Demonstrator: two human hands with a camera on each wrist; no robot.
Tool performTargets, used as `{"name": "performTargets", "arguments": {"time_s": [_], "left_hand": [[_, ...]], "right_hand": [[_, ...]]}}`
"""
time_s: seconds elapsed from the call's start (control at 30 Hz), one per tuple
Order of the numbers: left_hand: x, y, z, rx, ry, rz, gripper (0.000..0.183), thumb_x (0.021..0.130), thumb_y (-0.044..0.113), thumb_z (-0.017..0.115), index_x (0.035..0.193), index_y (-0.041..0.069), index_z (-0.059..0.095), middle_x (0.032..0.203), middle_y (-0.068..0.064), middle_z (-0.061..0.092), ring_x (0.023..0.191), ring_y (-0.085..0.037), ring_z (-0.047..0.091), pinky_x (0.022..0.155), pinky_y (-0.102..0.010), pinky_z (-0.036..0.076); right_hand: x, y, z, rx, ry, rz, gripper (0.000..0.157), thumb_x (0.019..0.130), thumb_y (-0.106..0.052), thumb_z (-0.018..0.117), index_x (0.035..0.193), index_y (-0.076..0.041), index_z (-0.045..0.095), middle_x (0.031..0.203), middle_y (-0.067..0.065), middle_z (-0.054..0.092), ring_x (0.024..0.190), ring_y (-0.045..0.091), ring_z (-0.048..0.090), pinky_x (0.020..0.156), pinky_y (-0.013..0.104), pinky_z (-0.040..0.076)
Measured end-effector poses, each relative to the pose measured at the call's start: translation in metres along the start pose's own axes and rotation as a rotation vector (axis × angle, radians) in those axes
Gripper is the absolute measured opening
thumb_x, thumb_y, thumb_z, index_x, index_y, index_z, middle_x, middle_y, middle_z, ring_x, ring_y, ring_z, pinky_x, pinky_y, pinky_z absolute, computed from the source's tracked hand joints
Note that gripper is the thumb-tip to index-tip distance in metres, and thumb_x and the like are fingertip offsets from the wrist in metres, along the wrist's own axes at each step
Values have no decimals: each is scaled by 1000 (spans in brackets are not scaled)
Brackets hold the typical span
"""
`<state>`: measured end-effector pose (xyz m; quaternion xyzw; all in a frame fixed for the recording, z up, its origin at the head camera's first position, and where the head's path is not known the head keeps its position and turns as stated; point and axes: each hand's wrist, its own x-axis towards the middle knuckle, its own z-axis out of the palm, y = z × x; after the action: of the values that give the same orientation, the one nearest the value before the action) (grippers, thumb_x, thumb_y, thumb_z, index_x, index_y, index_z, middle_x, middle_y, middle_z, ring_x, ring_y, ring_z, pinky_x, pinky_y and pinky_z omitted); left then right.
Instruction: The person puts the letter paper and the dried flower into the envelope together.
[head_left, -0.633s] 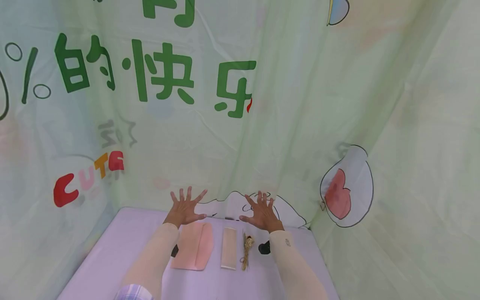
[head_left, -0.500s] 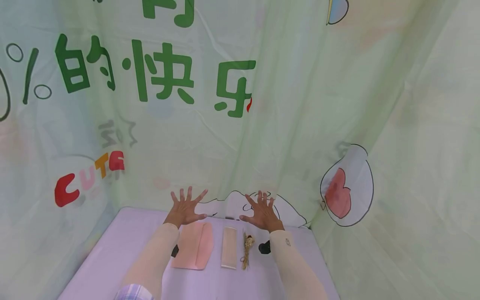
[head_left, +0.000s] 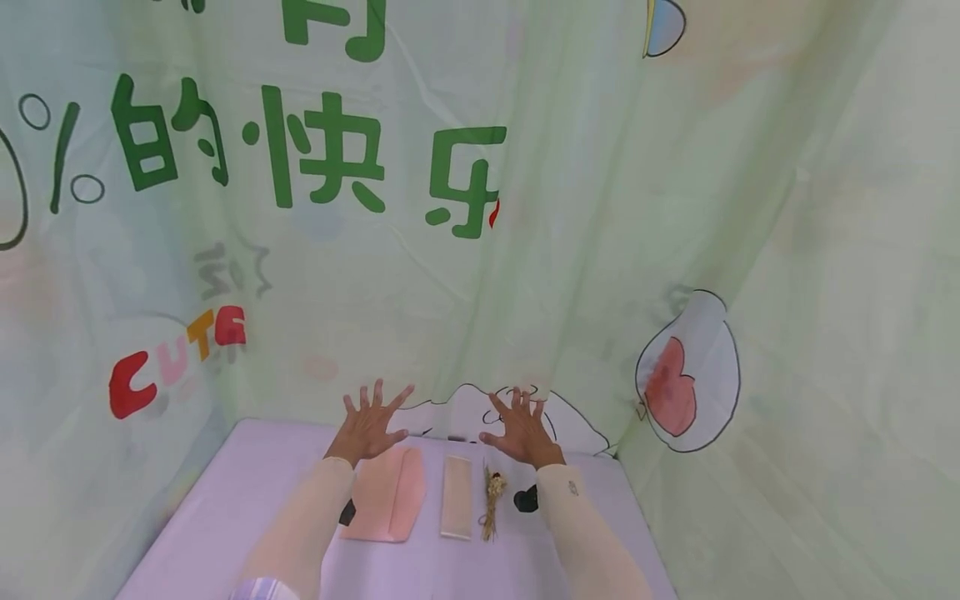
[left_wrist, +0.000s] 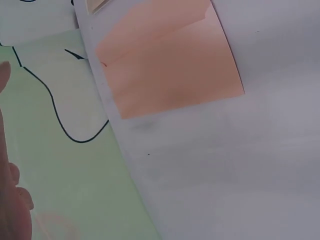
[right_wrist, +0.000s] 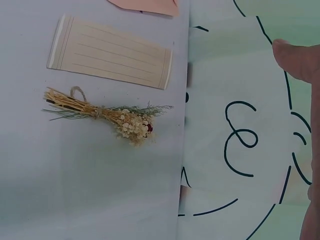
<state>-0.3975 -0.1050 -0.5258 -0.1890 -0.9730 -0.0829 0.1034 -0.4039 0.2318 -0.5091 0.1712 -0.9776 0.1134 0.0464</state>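
Observation:
My left hand (head_left: 367, 429) is held up with fingers spread, above the far part of a pink envelope (head_left: 382, 496). Likewise spread and holding nothing, my right hand (head_left: 522, 429) hovers over the table's far side. Between the forearms lie a cream strip of lined paper (right_wrist: 110, 52) and a small bunch of dried flowers (right_wrist: 132, 125) tied with twine. In the left wrist view the envelope (left_wrist: 172, 65) lies flat, and only an edge of the left hand (left_wrist: 12, 200) shows. The thumb of the right hand (right_wrist: 295, 60) shows at the right wrist view's edge.
The table (head_left: 217, 508) has a pale lilac cover. Printed curtains (head_left: 390, 300) hang behind it and at both sides. Dark objects, one by the right forearm (head_left: 527, 499) and one by the left (head_left: 347, 512), are partly hidden by the sleeves.
The head view has shifted slightly, so the curtain print sits a little lower and left. Both hands keep their spread pose, and the objects on the table stay put.

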Motion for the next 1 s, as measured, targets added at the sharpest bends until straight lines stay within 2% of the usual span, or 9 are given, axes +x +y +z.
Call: {"name": "performTargets", "arguments": {"time_s": [0.2,0.33,0.43,0.57,0.63,0.7,0.8,0.9,1.0], "left_hand": [[-13,1,22,55,74,29,66,108,43,65,166,28,40,161,-38,47,138,-62,56,102,-80,49],[-21,1,38,-23,101,23,64,105,38,71,163,25,46,156,-40,51,131,-61,60,97,-82,50],[-31,1,54,-84,86,5,65,102,34,75,161,24,49,156,-42,50,129,-62,61,94,-84,49],[-44,-1,74,-150,87,1,66,99,30,78,159,22,50,153,-46,50,125,-66,60,90,-87,47],[-48,-3,84,-173,104,9,64,99,27,78,157,22,52,150,-47,50,122,-68,59,88,-90,46],[-50,-5,95,-196,107,10,60,100,25,75,157,23,53,150,-49,49,121,-70,58,88,-92,44],[-50,-7,109,-216,95,11,55,103,21,71,156,22,54,151,-50,47,121,-72,57,88,-92,44],[-53,-5,117,-250,51,-15,55,104,20,71,156,20,55,151,-50,47,123,-70,56,89,-92,43],[-59,1,117,-288,6,-60,58,100,20,77,154,20,56,150,-49,49,122,-67,56,91,-93,42]], "right_hand": [[1,0,10,49,26,-4,76,102,-39,69,164,-3,44,168,42,36,158,62,33,124,81,23],[1,-5,19,118,19,43,66,106,-32,68,161,-1,48,168,33,44,158,54,39,127,76,26],[-3,-8,30,179,17,99,56,108,-28,67,156,-2,56,162,25,56,153,47,50,126,69,36],[-8,-8,48,180,85,129,39,106,-23,70,138,-1,71,137,18,75,127,40,71,109,59,55],[-7,-8,57,160,137,123,31,105,-21,72,128,-1,76,122,17,79,111,37,76,97,56,61],[-7,-9,65,171,183,134,26,102,-20,75,118,0,79,111,15,81,98,34,78,88,54,62],[-7,-12,77,214,224,186,20,100,-21,78,107,-2,82,102,12,83,90,30,78,82,51,63],[-10,-16,92,273,224,265,18,97,-21,81,98,-3,83,94,10,83,83,26,77,79,49,62],[-16,-20,109,331,203,328,16,95,-19,83,92,-3,82,85,8,80,75,23,72,74,47,60]]}}
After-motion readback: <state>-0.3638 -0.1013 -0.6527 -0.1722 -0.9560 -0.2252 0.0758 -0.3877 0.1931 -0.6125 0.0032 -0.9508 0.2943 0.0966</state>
